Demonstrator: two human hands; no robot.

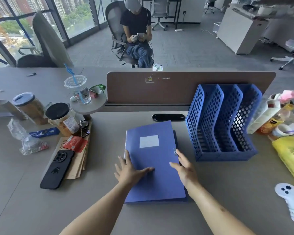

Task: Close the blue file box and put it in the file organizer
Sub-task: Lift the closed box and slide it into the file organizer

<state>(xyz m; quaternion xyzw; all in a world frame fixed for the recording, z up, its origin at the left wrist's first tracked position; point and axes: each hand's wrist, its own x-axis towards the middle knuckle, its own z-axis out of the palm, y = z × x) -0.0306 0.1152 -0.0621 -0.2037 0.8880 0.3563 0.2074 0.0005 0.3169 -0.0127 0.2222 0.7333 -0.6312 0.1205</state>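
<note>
Broadly, the grey tabletop (219, 192) fills the lower view, with a brown divider panel (176, 89) standing across its far side. Just in front of the panel's right half sits the blue file organizer (222, 122), three mesh slots standing upright. Left of the organizer and a little nearer to the camera, the blue file box (154, 160) lies flat, lid down, its white label (149, 141) facing up and a small metal clasp (175, 151) on the edge that faces the organizer. Both hands rest on the box with fingers spread flat and gripping nothing. The left hand (128, 170) lies over the box's left edge, thumb stretched across the lid. The right hand (185, 168) presses the right edge, fingertips just below the clasp. Far left of the organizer, a black phone (57, 169) lies on some brown paper. Nearer than the organizer, to its right, lies a white controller (289, 199).
</note>
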